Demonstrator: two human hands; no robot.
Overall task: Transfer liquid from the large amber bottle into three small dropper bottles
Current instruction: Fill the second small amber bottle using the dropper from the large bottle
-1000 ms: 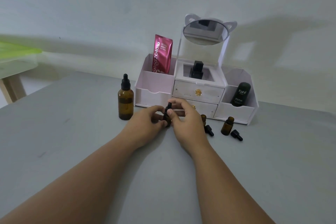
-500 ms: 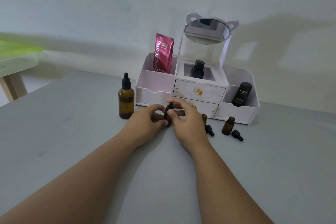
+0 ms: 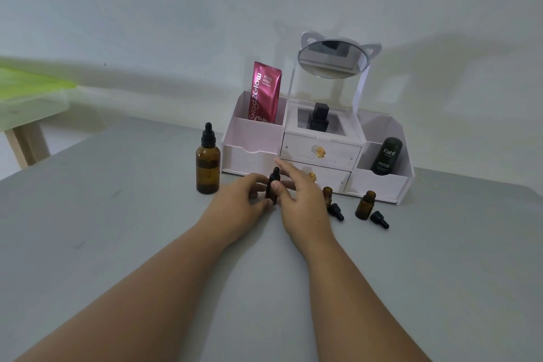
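The large amber bottle (image 3: 208,167) stands capped with a black dropper top on the grey table (image 3: 117,229), left of my hands. My left hand (image 3: 239,203) grips a small capped dropper bottle (image 3: 272,185) by its body. My right hand (image 3: 302,200) pinches the same bottle's black cap with thumb and fingers. Two more small amber bottles stand uncapped to the right: one (image 3: 327,195) partly hidden behind my right hand, the other (image 3: 365,205) in full view. A black dropper cap lies on its side beside each, one (image 3: 336,211) and one (image 3: 379,219).
A white cosmetic organiser (image 3: 320,153) with drawers and a cat-ear mirror (image 3: 333,59) stands at the back against the wall. It holds a pink sachet (image 3: 266,92), a black perfume bottle (image 3: 318,117) and a dark Kahf tube (image 3: 386,156). A wooden table with a green top (image 3: 29,97) is at far left.
My right hand's fingers have spread and lifted a little around the small bottle's cap. The bottle and my left hand stay where they were.
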